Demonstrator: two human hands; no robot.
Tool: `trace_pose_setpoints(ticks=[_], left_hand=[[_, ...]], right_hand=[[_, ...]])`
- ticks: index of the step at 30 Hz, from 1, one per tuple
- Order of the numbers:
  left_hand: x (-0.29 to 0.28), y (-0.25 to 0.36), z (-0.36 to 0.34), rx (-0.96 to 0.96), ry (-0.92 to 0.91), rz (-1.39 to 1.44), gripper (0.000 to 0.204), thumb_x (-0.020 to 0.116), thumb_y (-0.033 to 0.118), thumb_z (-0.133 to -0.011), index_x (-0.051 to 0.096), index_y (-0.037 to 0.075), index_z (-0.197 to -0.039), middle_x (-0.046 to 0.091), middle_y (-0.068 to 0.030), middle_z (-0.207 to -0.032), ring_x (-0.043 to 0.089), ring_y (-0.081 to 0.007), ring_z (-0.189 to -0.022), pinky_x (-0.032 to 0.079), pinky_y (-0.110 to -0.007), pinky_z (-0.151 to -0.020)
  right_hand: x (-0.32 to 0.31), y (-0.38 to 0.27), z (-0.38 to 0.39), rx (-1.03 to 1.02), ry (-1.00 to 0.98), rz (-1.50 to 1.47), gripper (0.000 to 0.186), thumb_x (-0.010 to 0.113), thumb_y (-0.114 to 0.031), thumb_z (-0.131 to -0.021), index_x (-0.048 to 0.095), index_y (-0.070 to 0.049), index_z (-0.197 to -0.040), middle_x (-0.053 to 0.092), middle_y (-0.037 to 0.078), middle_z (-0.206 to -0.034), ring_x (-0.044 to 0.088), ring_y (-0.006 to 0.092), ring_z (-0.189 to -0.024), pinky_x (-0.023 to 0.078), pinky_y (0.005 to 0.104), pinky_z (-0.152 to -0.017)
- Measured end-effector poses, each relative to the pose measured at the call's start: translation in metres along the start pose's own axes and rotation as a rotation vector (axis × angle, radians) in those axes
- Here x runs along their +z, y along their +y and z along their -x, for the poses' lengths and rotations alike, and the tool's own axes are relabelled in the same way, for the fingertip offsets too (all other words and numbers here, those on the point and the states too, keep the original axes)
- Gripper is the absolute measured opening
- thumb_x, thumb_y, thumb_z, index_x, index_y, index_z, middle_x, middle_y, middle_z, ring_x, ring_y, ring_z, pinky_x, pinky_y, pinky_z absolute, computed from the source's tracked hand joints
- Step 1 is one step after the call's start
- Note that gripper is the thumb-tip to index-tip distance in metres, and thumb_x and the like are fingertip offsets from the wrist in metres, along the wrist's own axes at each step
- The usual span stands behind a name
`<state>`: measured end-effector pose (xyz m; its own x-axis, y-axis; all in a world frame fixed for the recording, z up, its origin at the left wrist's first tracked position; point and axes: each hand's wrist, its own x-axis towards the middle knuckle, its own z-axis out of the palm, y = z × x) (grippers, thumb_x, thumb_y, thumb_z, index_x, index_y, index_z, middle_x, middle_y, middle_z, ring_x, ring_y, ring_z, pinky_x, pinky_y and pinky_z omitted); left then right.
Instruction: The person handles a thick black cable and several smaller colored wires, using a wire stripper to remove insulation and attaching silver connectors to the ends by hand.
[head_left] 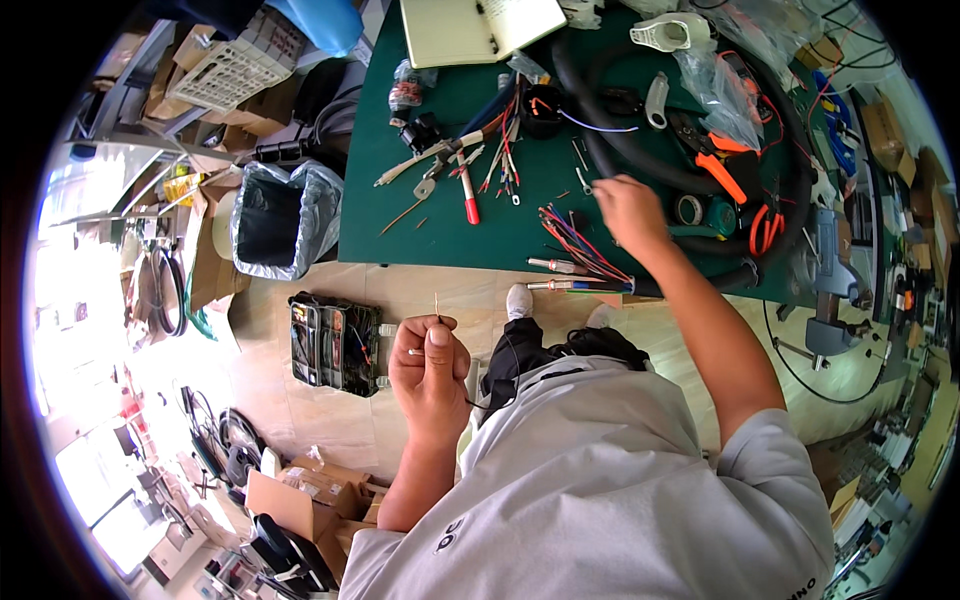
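My left hand (428, 375) is closed in a pinch above the floor, in front of the bench edge. A thin wire (436, 304) with a bare-looking tip sticks up from between thumb and forefinger. A small white end shows at the side of the fist, and a thin dark strand trails below it. Over the green bench top, my right hand (630, 212) has its fingers bent down beside a small metal lug (585, 184); what they hold, if anything, is hidden. Near its wrist lies a thick black cable with a fan of coloured wires (572, 240).
Orange-handled crimping pliers (728, 172), red-handled pliers (767, 228) and tape rolls (690, 208) lie right of my hand. A red-handled tool (470, 205) and an open notebook (430, 35) are farther left. A lined bin (285, 220) and an open toolbox (335, 343) stand on the floor.
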<state>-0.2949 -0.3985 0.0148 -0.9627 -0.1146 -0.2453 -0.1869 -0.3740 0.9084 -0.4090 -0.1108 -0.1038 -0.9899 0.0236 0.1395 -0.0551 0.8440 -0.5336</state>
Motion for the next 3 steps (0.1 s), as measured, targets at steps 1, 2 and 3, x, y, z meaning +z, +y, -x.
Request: trace_pose_setpoints(ticks=[1, 2, 3], left_hand=[[-0.004, 0.0, 0.003, -0.011, 0.011, -0.014, 0.015, 0.055, 0.018, -0.1, 0.052, 0.003, -0.095, 0.048, 0.0008, -0.062, 0.038, -0.0052, -0.049, 0.029, -0.019, -0.046], [-0.006, 0.002, 0.005, -0.018, 0.019, -0.029, 0.016, 0.056, 0.018, -0.099, 0.052, 0.003, -0.096, 0.048, 0.0006, -0.062, 0.039, -0.0053, -0.05, 0.03, -0.019, -0.046], [-0.004, 0.005, 0.004, -0.014, 0.014, -0.045, 0.017, 0.057, 0.018, -0.098, 0.053, 0.003, -0.097, 0.048, 0.0004, -0.063, 0.04, -0.0054, -0.05, 0.031, -0.019, -0.047]], right_hand=[[-0.016, -0.002, 0.008, 0.02, -0.034, 0.034, 0.02, 0.065, -0.013, -0.085, 0.068, -0.006, -0.103, 0.065, 0.015, -0.093, 0.064, 0.0354, -0.084, 0.052, 0.0449, -0.076], [-0.032, 0.004, 0.019, -0.117, -0.031, 0.205, 0.032, 0.067, -0.014, -0.083, 0.065, -0.01, -0.115, 0.064, 0.014, -0.103, 0.062, 0.0343, -0.095, 0.051, 0.0432, -0.08], [-0.034, 0.0, 0.011, -0.136, -0.016, 0.199, 0.032, 0.067, -0.014, -0.083, 0.065, -0.01, -0.115, 0.064, 0.014, -0.103, 0.062, 0.0343, -0.095, 0.051, 0.0432, -0.08]])
